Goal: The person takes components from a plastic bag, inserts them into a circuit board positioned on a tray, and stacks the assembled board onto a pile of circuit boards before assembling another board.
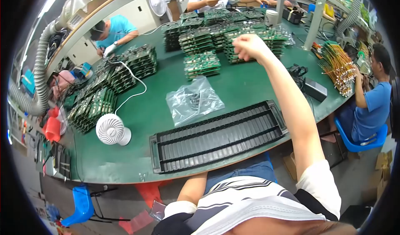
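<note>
My right hand (251, 47) is stretched far forward over the stacked green circuit boards (233, 47) at the back of the table. Its fingers are curled in, and whether anything small is between them is hidden. My left forearm (194, 188) goes under the table's front edge, so my left hand is out of sight. In front of my body lies a long black slotted tray (218, 138), its narrow slots bare. Just behind it, a clear plastic bag (195, 101) holds some small dark parts. A smaller stack of boards (202, 64) stands beyond the bag.
On the green table (162, 106), a white fan (112, 129) and more board stacks (139, 62) stand left. A black power adapter (315, 89) and orange cable bundles (336, 66) lie right. Several co-workers sit around; one at right wears a blue shirt (377, 99).
</note>
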The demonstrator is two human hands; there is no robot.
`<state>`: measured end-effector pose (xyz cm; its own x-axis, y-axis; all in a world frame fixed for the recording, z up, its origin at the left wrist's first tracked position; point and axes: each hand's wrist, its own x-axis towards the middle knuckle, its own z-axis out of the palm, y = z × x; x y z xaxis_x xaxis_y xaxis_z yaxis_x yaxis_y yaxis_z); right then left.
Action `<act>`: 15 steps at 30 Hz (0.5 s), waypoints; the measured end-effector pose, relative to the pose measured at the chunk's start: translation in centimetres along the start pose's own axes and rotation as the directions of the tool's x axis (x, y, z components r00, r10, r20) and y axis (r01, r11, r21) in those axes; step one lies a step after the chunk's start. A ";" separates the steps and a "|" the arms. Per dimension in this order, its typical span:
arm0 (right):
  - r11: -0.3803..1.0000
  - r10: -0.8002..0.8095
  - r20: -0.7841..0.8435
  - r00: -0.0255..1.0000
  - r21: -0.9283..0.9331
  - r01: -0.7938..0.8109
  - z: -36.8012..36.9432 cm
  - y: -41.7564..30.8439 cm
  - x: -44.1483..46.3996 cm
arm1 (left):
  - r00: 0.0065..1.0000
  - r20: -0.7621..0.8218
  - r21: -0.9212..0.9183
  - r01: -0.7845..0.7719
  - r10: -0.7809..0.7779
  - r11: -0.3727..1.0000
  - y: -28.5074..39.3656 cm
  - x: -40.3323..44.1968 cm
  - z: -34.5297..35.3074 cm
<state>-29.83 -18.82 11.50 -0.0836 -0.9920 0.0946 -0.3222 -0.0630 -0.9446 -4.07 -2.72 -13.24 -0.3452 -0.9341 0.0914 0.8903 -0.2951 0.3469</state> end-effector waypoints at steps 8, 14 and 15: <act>0.854 0.239 -0.187 0.953 0.508 -0.114 -5.7 4.9 20.9 | 0.997 0.063 -0.039 0.040 -0.038 0.998 1.5 0.3 1.9; 0.722 0.387 -0.314 0.867 0.688 -0.073 -4.3 1.2 23.4 | 0.995 -0.032 0.349 0.100 -0.095 0.932 1.5 3.3 0.0; 0.694 0.392 -0.321 0.862 0.718 -0.049 -4.5 1.4 24.0 | 0.991 -0.041 0.327 0.132 -0.126 0.936 1.9 3.0 -1.0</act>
<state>-36.50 -42.22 13.83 -0.5011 -0.8447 -0.1883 0.4575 -0.0739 -0.8861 -3.10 -6.27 -13.26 -0.4418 -0.8971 0.0088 0.6903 -0.3336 0.6420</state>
